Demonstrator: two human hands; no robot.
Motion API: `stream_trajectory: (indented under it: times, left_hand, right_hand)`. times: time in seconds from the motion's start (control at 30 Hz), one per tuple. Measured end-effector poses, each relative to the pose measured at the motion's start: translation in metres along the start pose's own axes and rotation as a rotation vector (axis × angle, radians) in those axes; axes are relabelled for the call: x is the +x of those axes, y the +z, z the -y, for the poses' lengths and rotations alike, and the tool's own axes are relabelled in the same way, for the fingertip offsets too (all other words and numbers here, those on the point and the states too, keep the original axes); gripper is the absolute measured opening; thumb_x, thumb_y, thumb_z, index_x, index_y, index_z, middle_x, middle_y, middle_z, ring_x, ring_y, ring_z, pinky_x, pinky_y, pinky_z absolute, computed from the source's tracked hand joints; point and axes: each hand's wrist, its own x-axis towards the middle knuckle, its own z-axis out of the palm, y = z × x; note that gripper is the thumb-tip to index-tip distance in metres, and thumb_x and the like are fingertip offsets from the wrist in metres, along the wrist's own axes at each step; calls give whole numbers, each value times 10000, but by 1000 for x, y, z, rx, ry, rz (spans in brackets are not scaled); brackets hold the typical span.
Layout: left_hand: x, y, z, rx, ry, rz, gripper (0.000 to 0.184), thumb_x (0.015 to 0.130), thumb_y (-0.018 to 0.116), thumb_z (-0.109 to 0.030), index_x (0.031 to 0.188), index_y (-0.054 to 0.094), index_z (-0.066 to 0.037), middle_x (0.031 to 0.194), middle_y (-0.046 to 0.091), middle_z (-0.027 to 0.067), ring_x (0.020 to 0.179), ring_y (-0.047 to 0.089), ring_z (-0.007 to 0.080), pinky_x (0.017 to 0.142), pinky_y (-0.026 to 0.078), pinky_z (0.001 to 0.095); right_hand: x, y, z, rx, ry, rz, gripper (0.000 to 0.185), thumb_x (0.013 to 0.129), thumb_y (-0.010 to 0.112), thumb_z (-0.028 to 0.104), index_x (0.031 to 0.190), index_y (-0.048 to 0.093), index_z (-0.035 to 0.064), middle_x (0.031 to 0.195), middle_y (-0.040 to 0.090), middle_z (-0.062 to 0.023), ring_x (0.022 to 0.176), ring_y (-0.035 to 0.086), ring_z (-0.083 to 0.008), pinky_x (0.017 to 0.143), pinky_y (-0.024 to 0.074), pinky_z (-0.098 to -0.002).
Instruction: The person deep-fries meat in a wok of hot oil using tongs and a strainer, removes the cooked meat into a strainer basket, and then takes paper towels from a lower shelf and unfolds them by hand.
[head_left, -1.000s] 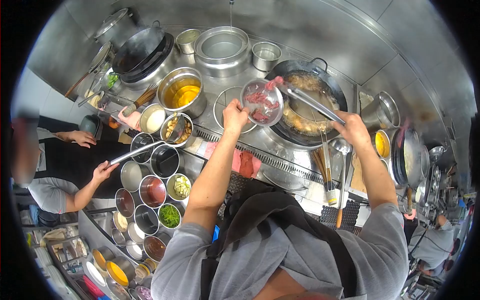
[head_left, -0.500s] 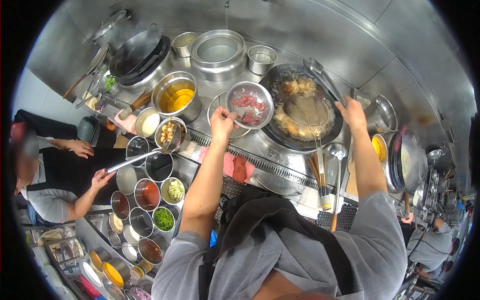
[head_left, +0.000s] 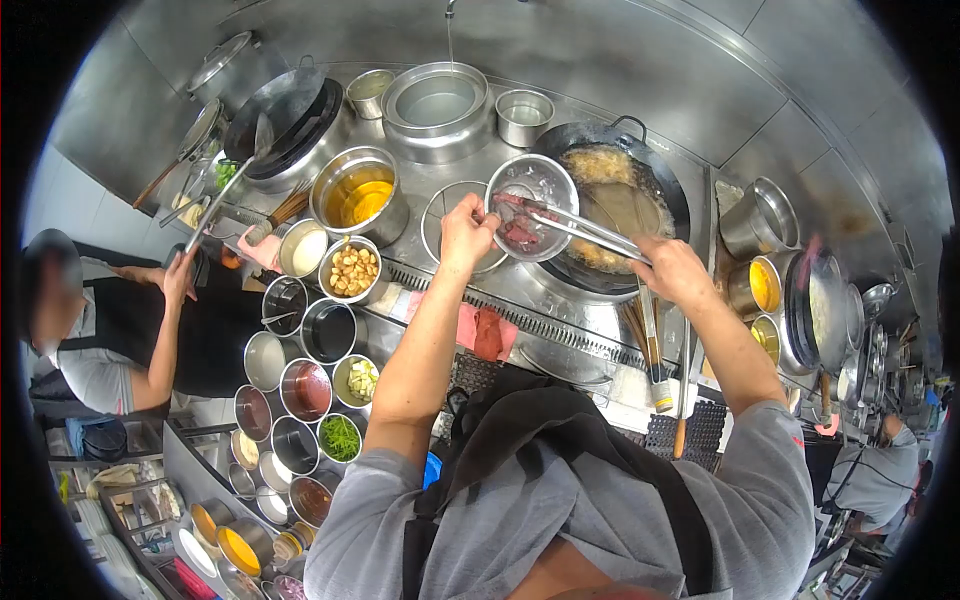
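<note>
Wok (head_left: 680, 190): the vessel holds bubbling oil (head_left: 612, 205), with golden patches (head_left: 600, 163) near its far and near sides (food or froth, one cannot tell). Bowl (head_left: 548, 172): held aloft, it overlaps the wok's left edge in this view; contact between the two cannot be judged. The work appears partway along, since the oil looks hot and in use, whereas the bowl is not yet emptied. Left hand (head_left: 468, 230): nearly closed, thumb and fingers pinch the bowl's near-left rim. Right hand (head_left: 675, 268): closed around the handle end of the tongs (head_left: 603, 230), whose tips reach inside the bowl. Meat (head_left: 521, 237): a few small red pieces lie within the bowl at the tips (whether any piece is gripped is unclear) and apparently have yet to leave it.
</note>
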Motion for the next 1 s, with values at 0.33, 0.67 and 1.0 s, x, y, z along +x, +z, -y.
stream_trajectory:
  times: [0.33, 0.67, 1.0]
  left_hand:
    - [2, -6, -9, 59, 20, -86, 203, 779, 643, -111, 716, 465, -35, 525, 595, 121, 483, 634, 227, 518, 491, 363]
    - [25, 11, -22, 404, 147, -132, 152, 746, 612, -86, 751, 481, -8, 721, 622, 213, 731, 623, 394, 663, 486, 444]
    - [50, 23, 17, 56, -123, -170, 167, 771, 617, -71, 716, 471, -10, 614, 620, 178, 523, 666, 262, 547, 528, 369]
  right_hand:
    - [-9, -22, 12, 118, 180, 95, 394, 790, 701, 266, 1038, 608, -26, 874, 651, -230, 854, 623, -415, 778, 497, -456]
    - [14, -17, -23, -86, 82, -17, 255, 816, 662, 192, 1016, 634, 37, 871, 655, -220, 833, 628, -393, 761, 506, -460]
    - [96, 20, -91, -109, 525, 81, 365, 825, 658, 311, 1057, 655, 28, 1038, 647, -231, 1018, 600, -384, 917, 466, -457]
